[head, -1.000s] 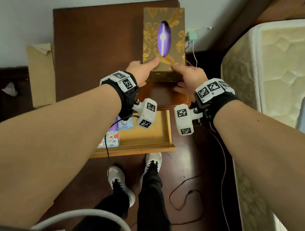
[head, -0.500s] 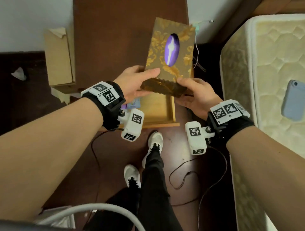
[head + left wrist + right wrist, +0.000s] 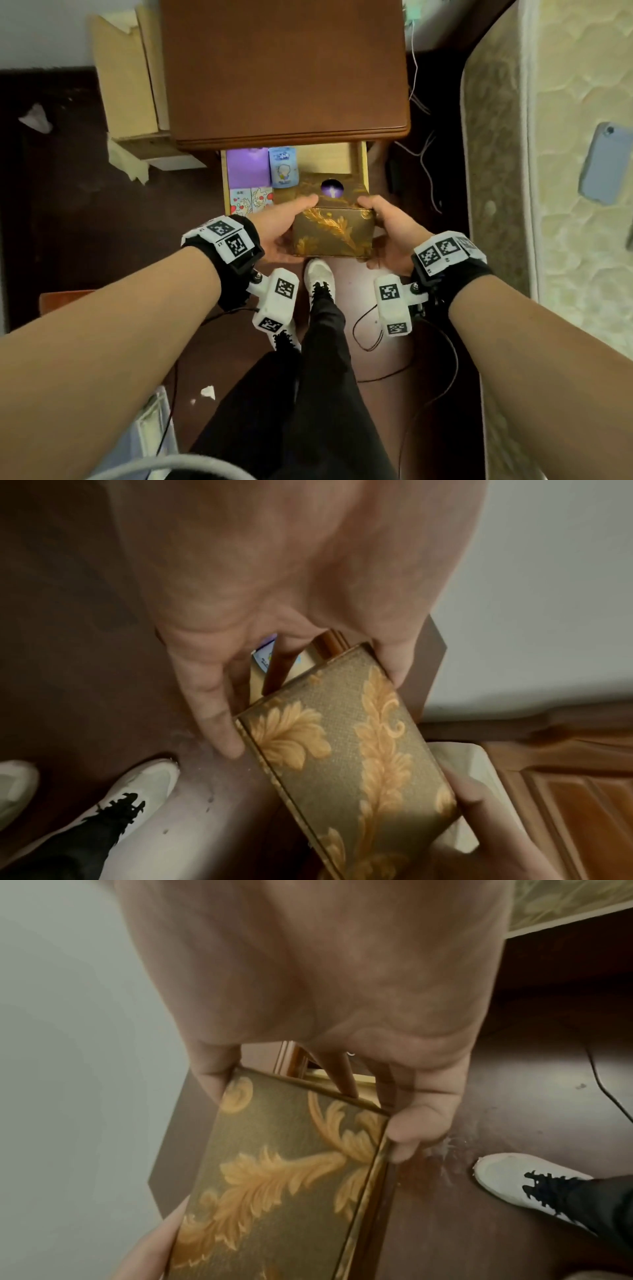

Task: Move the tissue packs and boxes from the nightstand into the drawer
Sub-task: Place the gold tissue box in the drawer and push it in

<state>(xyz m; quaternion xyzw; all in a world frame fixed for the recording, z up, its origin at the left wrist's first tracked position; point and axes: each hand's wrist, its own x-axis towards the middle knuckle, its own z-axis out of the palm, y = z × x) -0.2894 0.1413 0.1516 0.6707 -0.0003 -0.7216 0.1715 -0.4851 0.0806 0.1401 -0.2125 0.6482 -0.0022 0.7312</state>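
A second ago the gold tissue box [image 3: 331,230] sat on top of the nightstand [image 3: 284,68] with my fingertips just reaching its near end; since then I have lifted it off, brought it toward me and lowered it to the open drawer [image 3: 363,164]. The nightstand top now has nothing of the task's left on it that I can see.

My left hand [image 3: 277,229] grips the box's left near corner, thumb on top and fingers curled along the side and underneath. My right hand [image 3: 387,233] grips the right near corner the same way. The box is tilted: its far end, with the purple oval opening, dips into the right part of the drawer, while the near end is up, out over the drawer's front edge.

Already in the drawer are a purple pack [image 3: 247,168], a blue pack [image 3: 283,168] beside it, and two cartoon packs [image 3: 251,200] at the front left. The box's far left edge lies just beside the blue pack; whether they touch I cannot tell.

I judge this to be the last placing step. Next I need to slide the box farther in, level it and lower the near end inside the front edge, keeping it right of the packs. Then I let go with both hands.
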